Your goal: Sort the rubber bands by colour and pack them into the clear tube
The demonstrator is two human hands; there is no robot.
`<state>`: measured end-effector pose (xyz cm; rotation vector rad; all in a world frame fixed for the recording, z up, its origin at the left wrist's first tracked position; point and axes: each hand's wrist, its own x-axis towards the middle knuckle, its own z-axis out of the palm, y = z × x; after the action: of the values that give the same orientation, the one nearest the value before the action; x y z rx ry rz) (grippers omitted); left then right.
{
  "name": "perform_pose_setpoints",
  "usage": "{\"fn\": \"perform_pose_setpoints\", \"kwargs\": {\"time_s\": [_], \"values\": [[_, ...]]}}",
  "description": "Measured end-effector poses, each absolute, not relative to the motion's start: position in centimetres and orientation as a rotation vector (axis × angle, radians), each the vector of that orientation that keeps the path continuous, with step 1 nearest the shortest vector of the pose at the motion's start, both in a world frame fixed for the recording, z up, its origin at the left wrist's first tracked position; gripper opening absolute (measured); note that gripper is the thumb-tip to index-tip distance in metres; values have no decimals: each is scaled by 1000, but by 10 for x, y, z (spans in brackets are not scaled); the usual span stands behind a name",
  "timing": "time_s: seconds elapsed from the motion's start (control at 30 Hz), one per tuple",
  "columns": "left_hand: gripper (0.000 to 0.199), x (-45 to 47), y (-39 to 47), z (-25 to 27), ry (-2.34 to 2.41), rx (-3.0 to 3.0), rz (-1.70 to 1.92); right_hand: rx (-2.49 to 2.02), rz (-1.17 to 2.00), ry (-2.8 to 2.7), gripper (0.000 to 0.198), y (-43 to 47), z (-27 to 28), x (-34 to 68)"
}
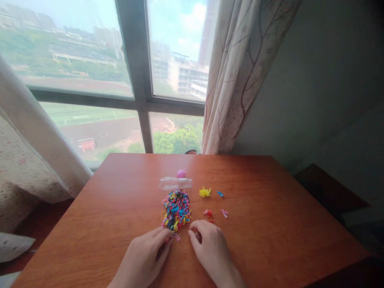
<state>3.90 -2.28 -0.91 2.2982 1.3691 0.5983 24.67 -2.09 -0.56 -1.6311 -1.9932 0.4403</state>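
A heap of small coloured loops like elastic hair bands (177, 208) lies on the wooden table, blue, yellow, pink, black and red mixed. My left hand (147, 256) is at the heap's near left edge, thumb and forefinger pinched together. A pink elastic band (176, 237) sticks out at those fingertips. My right hand (210, 244) rests at the heap's near right side, fingers curled toward the thumb; what they hold, if anything, is hidden. Just beyond it are a few red bands (208, 214) and pink bands (224, 213). Farther back are yellow bands (205, 192) and a blue band (220, 193).
Behind the heap a clear plastic bottle (175, 183) lies on its side, with a pink cap-like thing (181, 173) beyond it. The brown table (270, 240) ends at a window with curtains (231, 80). A dark wooden surface (330, 192) stands at the right.
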Motion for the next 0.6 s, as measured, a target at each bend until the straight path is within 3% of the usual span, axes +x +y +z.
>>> {"fn": "perform_pose_setpoints", "kwargs": {"time_s": [0.6], "values": [[22,37,-20,-14,1540,2349,790,-1545,393,-1955,17,-41,-17,224]]}}
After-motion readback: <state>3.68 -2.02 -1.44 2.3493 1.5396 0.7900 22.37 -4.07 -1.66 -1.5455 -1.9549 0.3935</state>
